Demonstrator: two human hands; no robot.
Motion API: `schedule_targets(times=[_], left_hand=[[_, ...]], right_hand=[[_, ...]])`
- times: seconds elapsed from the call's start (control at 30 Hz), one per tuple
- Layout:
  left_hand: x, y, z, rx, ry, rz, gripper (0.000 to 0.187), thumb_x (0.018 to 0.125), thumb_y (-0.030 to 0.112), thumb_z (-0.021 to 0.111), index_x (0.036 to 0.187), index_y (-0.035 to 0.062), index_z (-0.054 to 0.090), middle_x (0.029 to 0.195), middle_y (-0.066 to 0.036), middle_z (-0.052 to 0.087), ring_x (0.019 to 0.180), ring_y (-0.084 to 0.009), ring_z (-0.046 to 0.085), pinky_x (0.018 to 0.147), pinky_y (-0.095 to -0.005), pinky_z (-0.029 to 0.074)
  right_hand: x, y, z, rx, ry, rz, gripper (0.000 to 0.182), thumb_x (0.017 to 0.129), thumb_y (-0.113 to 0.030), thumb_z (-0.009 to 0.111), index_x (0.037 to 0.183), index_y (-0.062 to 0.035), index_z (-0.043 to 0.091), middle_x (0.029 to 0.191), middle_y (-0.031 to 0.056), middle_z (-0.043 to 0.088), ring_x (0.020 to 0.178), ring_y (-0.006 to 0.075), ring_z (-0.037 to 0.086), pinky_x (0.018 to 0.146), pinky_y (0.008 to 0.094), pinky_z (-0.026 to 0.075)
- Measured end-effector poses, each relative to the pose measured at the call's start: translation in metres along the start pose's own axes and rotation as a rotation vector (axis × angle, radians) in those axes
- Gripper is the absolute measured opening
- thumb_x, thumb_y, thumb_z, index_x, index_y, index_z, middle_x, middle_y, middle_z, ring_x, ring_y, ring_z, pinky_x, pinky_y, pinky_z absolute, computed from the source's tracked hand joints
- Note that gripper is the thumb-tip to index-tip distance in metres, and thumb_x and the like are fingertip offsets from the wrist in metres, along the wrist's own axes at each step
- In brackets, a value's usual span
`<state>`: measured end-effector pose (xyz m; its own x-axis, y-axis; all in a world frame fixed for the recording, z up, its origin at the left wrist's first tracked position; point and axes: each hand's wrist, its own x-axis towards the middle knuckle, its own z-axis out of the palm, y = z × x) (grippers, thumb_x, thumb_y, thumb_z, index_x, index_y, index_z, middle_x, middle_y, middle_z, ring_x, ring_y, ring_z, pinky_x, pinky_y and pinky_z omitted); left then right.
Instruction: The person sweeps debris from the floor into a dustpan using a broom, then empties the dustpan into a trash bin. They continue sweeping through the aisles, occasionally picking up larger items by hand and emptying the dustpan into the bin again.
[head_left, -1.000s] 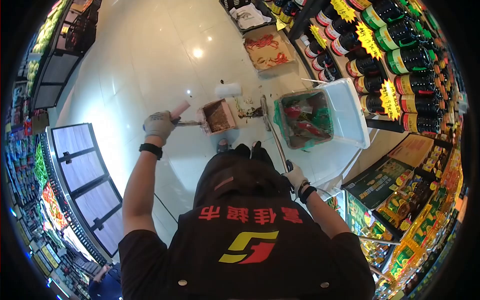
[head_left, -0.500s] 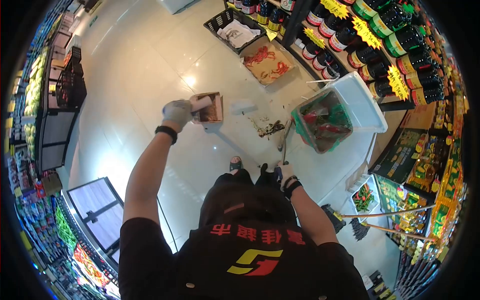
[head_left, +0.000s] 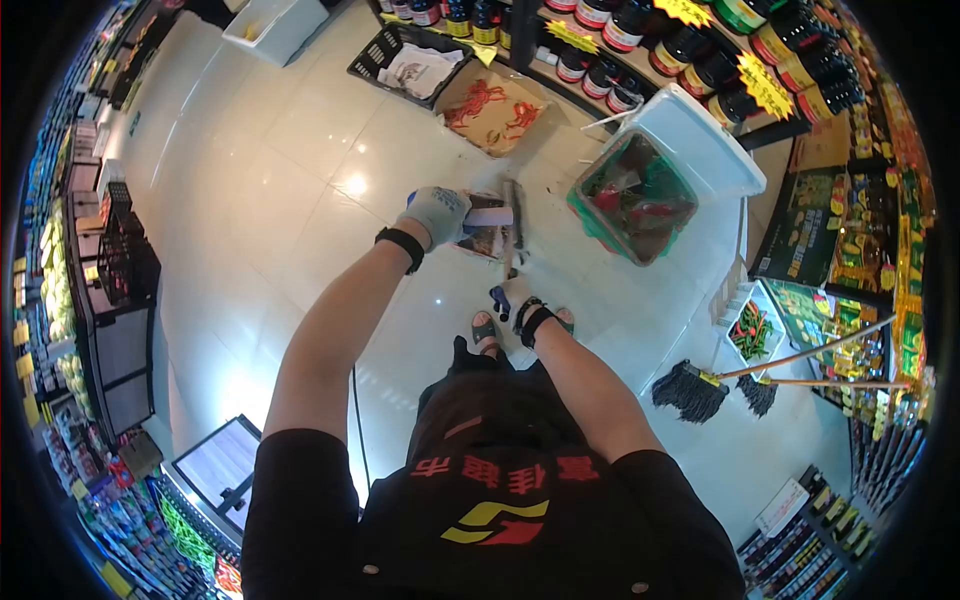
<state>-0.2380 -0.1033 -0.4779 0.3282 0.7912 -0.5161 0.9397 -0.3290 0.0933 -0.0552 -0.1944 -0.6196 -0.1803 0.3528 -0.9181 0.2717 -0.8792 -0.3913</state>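
Floor: pale glossy tiles [head_left: 300,170], with ceiling lights mirrored in them; a supermarket aisle.
Left hand [head_left: 437,213]: gloved, closed round the handle of a dustpan [head_left: 489,232] held above the floor, just left of the bin.
Right hand [head_left: 517,297]: gloved, wrapped round the lower end of a broom handle [head_left: 512,225] that runs up past the dustpan.
Bin [head_left: 640,190]: green-lined, white lid tipped open, rubbish inside, standing on the floor near the shelves.
Shelves [head_left: 700,60]: dark sauce bottles with yellow price tags, along the top right.
Cardboard [head_left: 492,108]: flat on the floor beside a black crate [head_left: 405,65].
Mops [head_left: 700,388]: two, lying on the floor at right.
Left side: chilled display cases [head_left: 110,300].
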Motion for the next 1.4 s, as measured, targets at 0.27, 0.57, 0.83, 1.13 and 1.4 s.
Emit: schedule_targets(times=[0.27, 0.57, 0.83, 1.13, 1.4], left_hand=[[-0.024, 0.006, 0.007, -0.18, 0.027, -0.255, 0.044, 0.081, 0.049, 0.051, 0.088, 0.0077, 0.065, 0.087, -0.013, 0.066, 0.082, -0.0293, 0.064, 0.073, -0.0414, 0.05], [-0.041, -0.002, 0.013, -0.419, 0.057, -0.66, 0.043, 0.081, 0.047, 0.051, 0.092, 0.0081, 0.065, 0.087, -0.012, 0.066, 0.082, -0.0297, 0.064, 0.072, -0.0391, 0.05], [-0.014, -0.005, 0.017, -0.159, 0.236, -0.553, 0.051, 0.078, 0.056, 0.049, 0.091, 0.01, 0.067, 0.087, -0.013, 0.066, 0.076, -0.0275, 0.064, 0.067, -0.0401, 0.049], [0.013, -0.013, 0.033, -0.995, 0.37, -0.661, 0.039, 0.07, 0.035, 0.069, 0.091, 0.0024, 0.064, 0.081, -0.016, 0.065, 0.079, -0.0301, 0.062, 0.073, -0.037, 0.047], [0.014, -0.019, 0.032, -1.04, 0.359, -0.707, 0.041, 0.07, 0.037, 0.067, 0.089, 0.0011, 0.064, 0.077, -0.016, 0.064, 0.076, -0.0311, 0.061, 0.072, -0.0375, 0.046]], right_hand=[[-0.072, 0.022, -0.051, -0.076, -0.197, -0.226, 0.029, 0.077, -0.01, 0.061, 0.103, -0.0129, 0.048, 0.059, 0.0025, 0.05, 0.045, 0.0143, 0.049, 0.038, 0.031, 0.038], [0.003, -0.044, -0.085, -0.607, 0.129, -0.294, 0.063, 0.07, -0.014, 0.059, 0.129, -0.0033, 0.037, 0.09, 0.0216, 0.061, 0.084, 0.0351, 0.06, 0.077, 0.0459, 0.047], [-0.002, -0.022, -0.086, -1.309, 0.183, -0.367, 0.053, 0.082, -0.015, 0.04, 0.134, -0.0089, 0.031, 0.103, 0.0246, 0.057, 0.096, 0.0387, 0.056, 0.084, 0.047, 0.043], [-0.056, 0.015, -0.13, -1.388, 0.16, -0.309, 0.05, 0.084, -0.017, 0.042, 0.133, -0.0133, 0.034, 0.106, 0.0202, 0.056, 0.095, 0.036, 0.057, 0.081, 0.0434, 0.044], [-0.091, 0.062, -0.149, -1.276, 0.04, -0.196, 0.054, 0.079, -0.013, 0.042, 0.132, -0.0061, 0.035, 0.1, 0.0232, 0.06, 0.094, 0.037, 0.058, 0.082, 0.0456, 0.045]])
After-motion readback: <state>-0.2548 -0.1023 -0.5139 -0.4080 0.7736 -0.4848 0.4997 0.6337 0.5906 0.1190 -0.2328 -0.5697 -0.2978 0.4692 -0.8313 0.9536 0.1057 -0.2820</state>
